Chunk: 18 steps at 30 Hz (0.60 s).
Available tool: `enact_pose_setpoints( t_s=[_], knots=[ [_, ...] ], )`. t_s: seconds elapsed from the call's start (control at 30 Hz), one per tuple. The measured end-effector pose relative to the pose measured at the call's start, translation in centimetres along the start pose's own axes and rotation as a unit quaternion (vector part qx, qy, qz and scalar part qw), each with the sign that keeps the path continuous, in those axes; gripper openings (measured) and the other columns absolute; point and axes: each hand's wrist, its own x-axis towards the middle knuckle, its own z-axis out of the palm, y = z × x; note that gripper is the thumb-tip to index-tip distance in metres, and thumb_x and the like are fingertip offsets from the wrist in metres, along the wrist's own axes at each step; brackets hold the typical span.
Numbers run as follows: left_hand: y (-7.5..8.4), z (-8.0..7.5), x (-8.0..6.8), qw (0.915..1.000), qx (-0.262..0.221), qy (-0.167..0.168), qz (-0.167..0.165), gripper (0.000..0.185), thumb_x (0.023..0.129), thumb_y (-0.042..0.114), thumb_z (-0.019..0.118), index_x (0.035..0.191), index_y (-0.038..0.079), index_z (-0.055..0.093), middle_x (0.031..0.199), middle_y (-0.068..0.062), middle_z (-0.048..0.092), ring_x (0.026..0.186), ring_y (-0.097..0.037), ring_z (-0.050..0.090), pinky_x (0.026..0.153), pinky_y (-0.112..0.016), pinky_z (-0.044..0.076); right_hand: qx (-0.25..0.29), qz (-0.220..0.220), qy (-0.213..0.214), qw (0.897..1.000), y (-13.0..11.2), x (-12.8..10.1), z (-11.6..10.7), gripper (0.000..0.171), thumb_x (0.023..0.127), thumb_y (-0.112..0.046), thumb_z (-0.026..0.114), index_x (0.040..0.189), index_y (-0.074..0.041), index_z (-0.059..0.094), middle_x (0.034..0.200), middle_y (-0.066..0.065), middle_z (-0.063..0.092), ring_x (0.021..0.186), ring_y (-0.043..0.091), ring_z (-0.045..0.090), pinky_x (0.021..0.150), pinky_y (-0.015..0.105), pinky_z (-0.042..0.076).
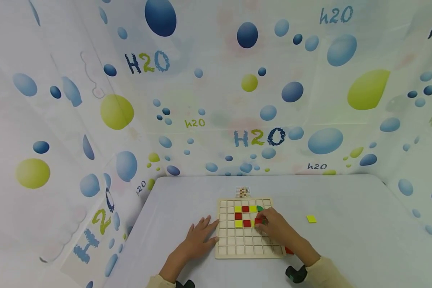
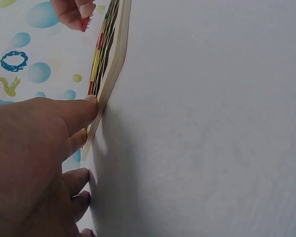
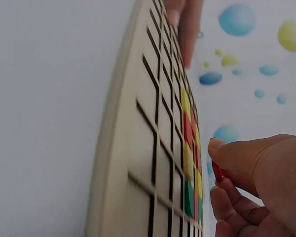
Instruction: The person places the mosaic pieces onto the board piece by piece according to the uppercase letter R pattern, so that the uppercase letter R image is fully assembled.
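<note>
A pale wooden grid board (image 1: pixel 245 241) lies on the table. Yellow tiles (image 1: pixel 238 209), red tiles (image 1: pixel 245 209) and a green tile (image 1: pixel 260 208) sit in its upper cells. My right hand (image 1: pixel 275 227) is over the right part of the grid, pinching a red tile (image 3: pixel 217 170) between thumb and fingertips; the right wrist view shows this tile raised off the board's surface. At the board's left edge, my left hand (image 1: pixel 199 239) rests with spread fingers, the thumb and index fingertip touching the rim. The right hand covers some cells in the head view.
A small printed pattern card (image 1: pixel 243 192) lies just behind the board. One loose yellow tile (image 1: pixel 311 219) is on the table to the right. Another red piece (image 1: pixel 289 251) shows by the board's lower right corner, partly under the right forearm. A patterned curtain (image 1: pixel 216 96) hangs behind.
</note>
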Motion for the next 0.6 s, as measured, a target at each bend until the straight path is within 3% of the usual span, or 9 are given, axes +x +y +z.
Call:
enact_pose_setpoints(
  t_s=[0.23,0.37,0.6],
  knots=[
    [0.5,-0.2,-0.2,0.9999,0.001,-0.006,-0.010,0.063,0.105,0.037,0.065,0.160,0.014,0.047,0.170,-0.022,0.032,0.159,-0.047,0.024,0.122,-0.077,0.012,-0.039,-0.060,-0.016,0.997,-2.6,0.2,2.9,0.025,0.094,-0.021,0.082,0.114,-0.014,0.070,0.104,-0.002,0.061,0.092,0.013,0.054,0.081,0.033,0.053],
    [0.3,-0.1,-0.1,0.9999,0.001,-0.004,-0.009,0.062,0.105,0.038,0.064,0.160,0.015,0.047,0.170,-0.022,0.033,0.159,-0.048,0.024,0.122,-0.077,0.013,-0.080,-0.096,-0.024,0.992,-3.2,0.5,4.0,0.019,0.094,-0.024,0.083,0.107,-0.020,0.070,0.100,-0.006,0.062,0.090,0.011,0.054,0.082,0.033,0.053],
    [0.0,-0.1,0.0,1.0000,0.000,-0.004,-0.003,0.063,0.106,0.040,0.063,0.161,0.015,0.046,0.170,-0.022,0.032,0.158,-0.048,0.023,0.122,-0.077,0.012,-0.108,-0.105,-0.034,0.988,-3.8,0.4,4.6,0.014,0.094,-0.026,0.083,0.100,-0.023,0.071,0.091,-0.010,0.059,0.085,0.010,0.050,0.077,0.033,0.044]
  ],
)
